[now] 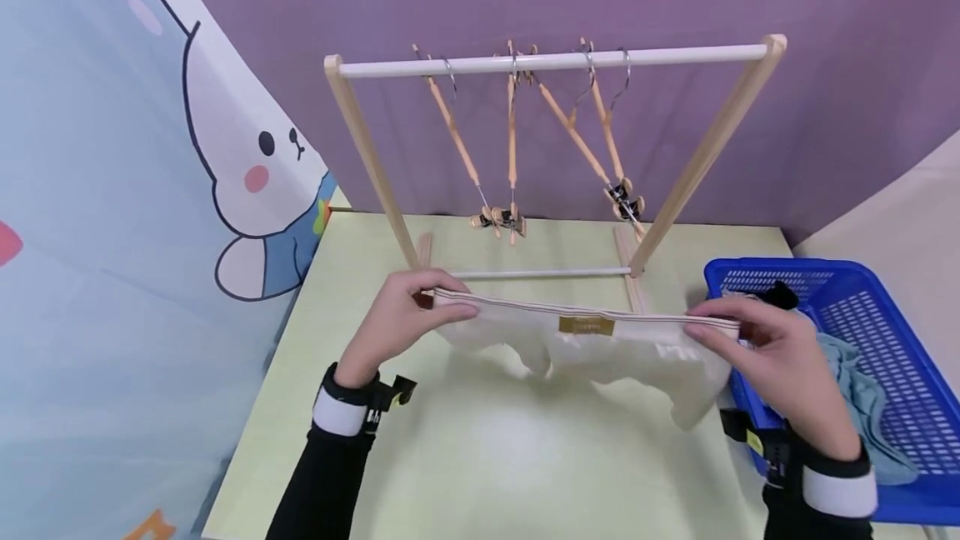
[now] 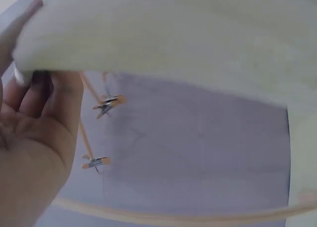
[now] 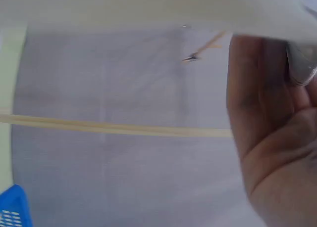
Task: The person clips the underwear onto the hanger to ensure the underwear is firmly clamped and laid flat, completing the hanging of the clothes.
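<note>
The left hand [image 1: 393, 317] pinches one end of the garment [image 1: 630, 352], which hangs above the table [image 1: 480, 465], well in from its left edge. The right hand [image 1: 786, 367] pinches the other end; slackening could drop that end onto the basket [image 1: 873, 327].

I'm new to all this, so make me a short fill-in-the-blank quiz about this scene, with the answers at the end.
1. On the pale garment, the left hand grips one end of the striped edge and the ____ hand grips the other.
2. The plastic basket beside the right hand is coloured ____.
3. The clip hangers hang from a bar coloured ____.

Missing words: right; blue; white.
</note>
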Demonstrator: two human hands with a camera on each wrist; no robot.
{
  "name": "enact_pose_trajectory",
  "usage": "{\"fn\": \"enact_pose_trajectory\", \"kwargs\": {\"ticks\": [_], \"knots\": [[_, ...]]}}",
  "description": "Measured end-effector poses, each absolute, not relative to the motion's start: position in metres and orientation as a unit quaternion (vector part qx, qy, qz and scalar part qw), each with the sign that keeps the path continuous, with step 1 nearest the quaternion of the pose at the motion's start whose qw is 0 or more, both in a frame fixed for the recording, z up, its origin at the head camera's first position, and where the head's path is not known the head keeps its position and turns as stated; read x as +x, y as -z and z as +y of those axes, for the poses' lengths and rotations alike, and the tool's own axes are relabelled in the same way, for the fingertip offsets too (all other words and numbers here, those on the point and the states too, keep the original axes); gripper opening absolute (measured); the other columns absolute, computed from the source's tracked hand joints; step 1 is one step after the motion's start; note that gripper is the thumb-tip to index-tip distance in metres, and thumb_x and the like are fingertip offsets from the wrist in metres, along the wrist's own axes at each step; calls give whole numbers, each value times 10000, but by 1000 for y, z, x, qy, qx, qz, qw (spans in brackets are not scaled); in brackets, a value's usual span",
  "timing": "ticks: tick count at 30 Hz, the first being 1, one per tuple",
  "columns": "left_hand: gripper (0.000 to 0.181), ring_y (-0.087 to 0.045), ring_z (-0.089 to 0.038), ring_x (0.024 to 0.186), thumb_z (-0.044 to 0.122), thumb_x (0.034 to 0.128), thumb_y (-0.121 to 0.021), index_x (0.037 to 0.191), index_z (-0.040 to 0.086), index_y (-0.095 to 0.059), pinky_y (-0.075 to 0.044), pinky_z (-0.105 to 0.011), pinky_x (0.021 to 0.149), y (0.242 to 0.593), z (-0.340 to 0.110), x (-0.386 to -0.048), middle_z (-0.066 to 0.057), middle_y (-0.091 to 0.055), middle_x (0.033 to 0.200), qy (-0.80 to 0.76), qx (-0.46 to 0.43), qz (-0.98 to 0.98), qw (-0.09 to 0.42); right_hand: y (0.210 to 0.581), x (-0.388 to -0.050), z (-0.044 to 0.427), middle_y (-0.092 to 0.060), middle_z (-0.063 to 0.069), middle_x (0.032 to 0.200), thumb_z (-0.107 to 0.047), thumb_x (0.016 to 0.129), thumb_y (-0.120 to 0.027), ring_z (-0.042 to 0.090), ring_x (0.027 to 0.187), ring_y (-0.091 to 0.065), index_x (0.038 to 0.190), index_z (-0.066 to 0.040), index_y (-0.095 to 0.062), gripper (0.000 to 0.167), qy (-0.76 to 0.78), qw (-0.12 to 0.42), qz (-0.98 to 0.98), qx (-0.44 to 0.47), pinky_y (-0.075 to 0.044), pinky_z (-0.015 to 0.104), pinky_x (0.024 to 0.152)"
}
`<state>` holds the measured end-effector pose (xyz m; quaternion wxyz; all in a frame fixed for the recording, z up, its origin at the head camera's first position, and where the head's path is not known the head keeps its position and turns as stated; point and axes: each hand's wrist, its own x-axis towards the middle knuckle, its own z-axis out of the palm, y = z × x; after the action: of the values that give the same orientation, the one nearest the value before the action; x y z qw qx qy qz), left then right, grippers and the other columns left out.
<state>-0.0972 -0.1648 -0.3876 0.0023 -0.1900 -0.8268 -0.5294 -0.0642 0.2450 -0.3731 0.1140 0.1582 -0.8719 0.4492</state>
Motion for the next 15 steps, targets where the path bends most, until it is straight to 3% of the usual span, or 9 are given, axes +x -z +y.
{"fn": "enact_pose_trajectory", "kwargs": {"ticks": [4, 6, 8, 11, 12, 15], "knots": [[160, -529, -122, 651, 246, 824, -826, 964, 184, -778, -454, -219, 597, 398, -162, -109, 29, -727, 930, 533, -171, -829, -1, 377, -73, 244, -651, -58, 843, -114, 897, -745, 105, 607, -439, 1008, -165, -743, 122, -434, 93, -888, 118, -328, 275, 523], [166, -585, -115, 710, 231, 860, -795, 997, 143, -767, -500, -231, 651, 415, -157, -121, 3, -730, 948, 509, -163, -845, 9, 391, -84, 242, -667, 13, 912, -187, 936, -709, 104, 675, -531, 1077, -132, -731, 153, -421, 80, -897, 105, -407, 233, 575], [236, -648, -163, 869, 210, 891, -762, 1092, 90, -731, -542, -289, 782, 434, -153, -131, -49, -719, 1050, 451, -151, -880, 20, 409, -95, 239, -665, 139, 1040, -227, 971, -662, 218, 852, -625, 1174, -63, -689, 262, -412, 67, -904, 89, -499, 303, 741], [383, -613, -257, 1145, 192, 917, -727, 1254, 37, -632, -497, -387, 989, 459, -145, -133, -129, -634, 1259, 360, -139, -922, 12, 428, -100, 230, -578, 268, 1290, -233, 1001, -614, 410, 1155, -578, 1291, 31, -594, 392, -410, 46, -906, 90, -480, 516, 946], [448, -569, -284, 1221, 201, 916, -726, 1307, 29, -591, -459, -416, 1042, 466, -142, -131, -150, -591, 1324, 326, -141, -935, 0, 432, -100, 226, -544, 296, 1324, -227, 1004, -607, 470, 1180, -539, 1313, 50, -566, 416, -410, 33, -907, 93, -449, 587, 946], [633, -434, -339, 1374, 251, 879, -765, 1411, 32, -498, -352, -478, 1134, 486, -131, -119, -183, -457, 1479, 254, -170, -950, -69, 445, -98, 211, -540, 302, 1329, -220, 1002, -610, 471, 1196, -530, 1335, 70, -532, 449, -391, -23, -912, 121, -453, 593, 958]]}}
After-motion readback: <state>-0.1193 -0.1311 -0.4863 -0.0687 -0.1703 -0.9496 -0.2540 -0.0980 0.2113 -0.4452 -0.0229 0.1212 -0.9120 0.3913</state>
